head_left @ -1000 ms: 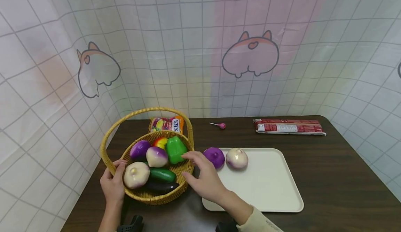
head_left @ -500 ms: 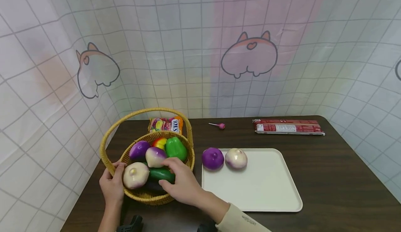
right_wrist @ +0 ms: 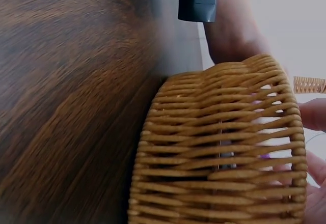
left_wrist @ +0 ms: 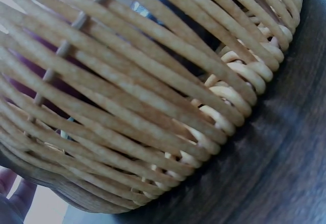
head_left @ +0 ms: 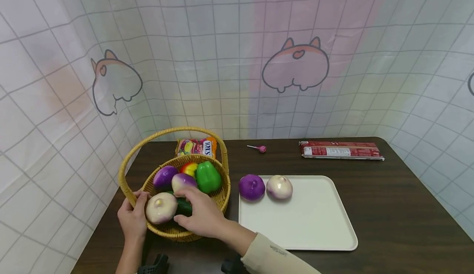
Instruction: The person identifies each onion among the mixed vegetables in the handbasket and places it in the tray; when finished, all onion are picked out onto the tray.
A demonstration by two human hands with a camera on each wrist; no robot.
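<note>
In the head view my left hand [head_left: 133, 216] grips the left rim of the yellow wicker basket [head_left: 179, 236] beside the foot of its arched handle. My right hand [head_left: 205, 212] reaches into the basket, thumb and fingers spread apart, fingertips close to a round white-and-purple toy turnip [head_left: 161, 208]. Under this hand a green cucumber [head_left: 183, 206] is partly hidden. Behind lie another white-and-purple turnip [head_left: 182, 182], a purple egg-shaped vegetable [head_left: 165, 177], a red-and-yellow piece [head_left: 189, 169] and a green bell pepper [head_left: 208, 177]. Both wrist views mostly show the basket's woven side [left_wrist: 127, 91].
Right of the basket, a white tray [head_left: 303, 220] bears a purple onion-shaped vegetable [head_left: 252, 187] and a whitish one [head_left: 279, 187]. At the back of the dark wooden table lie a candy bag [head_left: 198, 147], a pink lollipop [head_left: 261, 149] and a long red packet [head_left: 340, 149].
My right hand has moved left from the basket's right rim, over the cucumber, to beside the front white-and-purple turnip. The left hand stays on the rim.
</note>
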